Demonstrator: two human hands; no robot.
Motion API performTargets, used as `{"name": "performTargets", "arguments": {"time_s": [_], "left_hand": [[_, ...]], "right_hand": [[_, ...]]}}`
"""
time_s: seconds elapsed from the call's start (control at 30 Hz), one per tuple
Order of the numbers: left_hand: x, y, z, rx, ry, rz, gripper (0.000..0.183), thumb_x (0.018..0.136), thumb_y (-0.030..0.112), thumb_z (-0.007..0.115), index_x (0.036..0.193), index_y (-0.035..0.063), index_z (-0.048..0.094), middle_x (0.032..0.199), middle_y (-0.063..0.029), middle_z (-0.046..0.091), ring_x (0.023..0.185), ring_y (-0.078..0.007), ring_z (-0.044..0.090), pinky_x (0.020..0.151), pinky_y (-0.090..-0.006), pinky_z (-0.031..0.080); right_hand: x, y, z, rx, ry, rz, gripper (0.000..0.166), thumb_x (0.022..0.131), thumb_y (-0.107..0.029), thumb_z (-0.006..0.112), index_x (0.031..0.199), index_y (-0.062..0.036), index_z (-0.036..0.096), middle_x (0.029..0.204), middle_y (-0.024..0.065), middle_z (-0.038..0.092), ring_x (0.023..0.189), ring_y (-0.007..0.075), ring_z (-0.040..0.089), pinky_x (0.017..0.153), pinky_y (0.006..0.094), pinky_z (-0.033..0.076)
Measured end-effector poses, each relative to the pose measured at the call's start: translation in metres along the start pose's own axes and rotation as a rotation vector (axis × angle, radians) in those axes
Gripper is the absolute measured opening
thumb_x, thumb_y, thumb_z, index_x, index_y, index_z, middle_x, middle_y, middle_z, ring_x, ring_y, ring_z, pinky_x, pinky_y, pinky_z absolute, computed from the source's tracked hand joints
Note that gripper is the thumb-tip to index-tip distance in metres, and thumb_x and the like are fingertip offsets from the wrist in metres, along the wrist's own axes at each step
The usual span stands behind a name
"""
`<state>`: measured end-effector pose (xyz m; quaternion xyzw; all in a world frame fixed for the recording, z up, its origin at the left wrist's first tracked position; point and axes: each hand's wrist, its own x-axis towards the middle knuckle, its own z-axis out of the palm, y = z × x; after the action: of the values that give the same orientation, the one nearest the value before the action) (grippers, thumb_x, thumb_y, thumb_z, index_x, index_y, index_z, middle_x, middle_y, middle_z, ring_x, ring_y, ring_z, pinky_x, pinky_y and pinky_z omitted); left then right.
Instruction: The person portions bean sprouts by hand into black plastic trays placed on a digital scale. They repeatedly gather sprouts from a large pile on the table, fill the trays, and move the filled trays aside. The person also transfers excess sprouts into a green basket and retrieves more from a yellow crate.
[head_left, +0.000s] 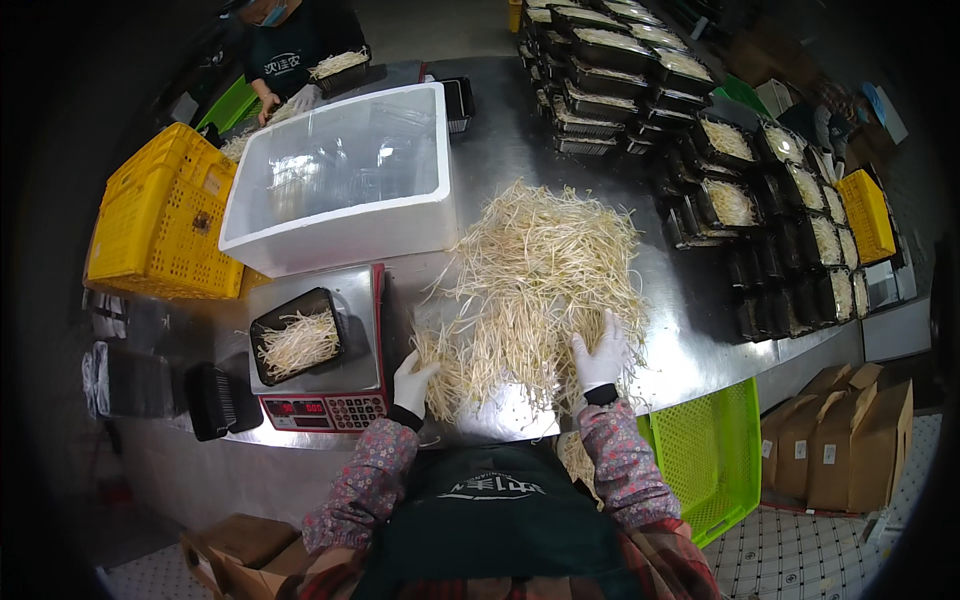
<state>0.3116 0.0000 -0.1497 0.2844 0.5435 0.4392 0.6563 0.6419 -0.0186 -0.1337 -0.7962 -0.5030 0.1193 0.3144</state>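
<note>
A large loose heap of bean sprouts (544, 247) lies on the steel table before me. My left hand (412, 386), in a white glove, grips a small bunch of bean sprouts (441, 364) at the heap's near left edge, thumb across it. At the near right side my right hand (602, 356), also gloved, rests against the sprouts with thumb and fingers apart. Left of my left hand stands a red-framed digital scale (360, 319) with a lit display. On its plate sits a tilted black plastic tray (262, 352) partly filled with bean sprouts (304, 345).
A white foam box (345, 244) holding clear plastic lids stands behind the scale, beside yellow crates (169, 217). Stacks of filled trays (600, 105) line the far right. A green crate (705, 450) and paper bags (840, 442) sit below right. A co-worker (292, 45) handles sprouts opposite.
</note>
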Motion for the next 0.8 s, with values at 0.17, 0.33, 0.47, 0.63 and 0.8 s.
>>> {"name": "performTargets", "arguments": {"time_s": [0.17,0.33,0.47,0.63,0.8], "left_hand": [[0.001,-0.003,0.005,-0.085,-0.052,-0.021,0.041,0.092,0.002,0.057,0.132,-0.0064,0.052,0.121,-0.0094,0.062,0.106,-0.0162,0.061,0.089,-0.0281,0.05],[0.006,-0.009,0.008,-0.204,-0.086,-0.076,0.036,0.094,0.003,0.055,0.129,-0.0061,0.055,0.116,-0.0103,0.064,0.1,-0.0176,0.064,0.086,-0.0292,0.053],[0.002,-0.014,-0.003,-0.104,0.01,0.013,0.035,0.094,0.003,0.055,0.128,-0.0064,0.055,0.114,-0.0111,0.065,0.096,-0.0179,0.066,0.084,-0.0291,0.054],[0.002,-0.017,-0.005,-0.107,-0.004,-0.003,0.048,0.088,-0.006,0.051,0.136,-0.0066,0.048,0.123,-0.0133,0.062,0.106,-0.02,0.063,0.091,-0.0296,0.051],[-0.006,-0.011,-0.007,-0.078,-0.066,-0.002,0.068,0.076,-0.015,0.043,0.143,-0.0068,0.039,0.132,-0.0148,0.057,0.115,-0.0218,0.06,0.095,-0.0294,0.049]], "right_hand": [[-0.026,-0.043,0.031,-0.245,-0.303,-0.423,0.076,0.083,-0.041,0.067,0.15,-0.0246,0.036,0.154,0.0108,0.036,0.141,0.0385,0.031,0.113,0.0586,0.02],[-0.002,0.015,0.0,-0.486,-0.284,-0.319,0.065,0.084,-0.034,0.067,0.145,-0.0288,0.045,0.153,0.0109,0.038,0.143,0.0379,0.028,0.113,0.0608,0.017],[-0.005,-0.009,0.001,-0.388,-0.114,-0.332,0.064,0.083,-0.03,0.067,0.142,-0.0212,0.046,0.15,0.0143,0.039,0.142,0.0386,0.027,0.113,0.0599,0.017],[-0.058,-0.084,0.05,-0.178,-0.515,-0.712,0.068,0.084,-0.039,0.067,0.146,-0.0267,0.043,0.152,0.0133,0.037,0.144,0.0398,0.024,0.116,0.0584,0.015],[-0.044,-0.034,0.028,-0.37,-0.538,-0.654,0.066,0.081,-0.041,0.069,0.142,-0.0255,0.05,0.149,0.0128,0.042,0.143,0.0402,0.026,0.113,0.0625,0.014]]}}
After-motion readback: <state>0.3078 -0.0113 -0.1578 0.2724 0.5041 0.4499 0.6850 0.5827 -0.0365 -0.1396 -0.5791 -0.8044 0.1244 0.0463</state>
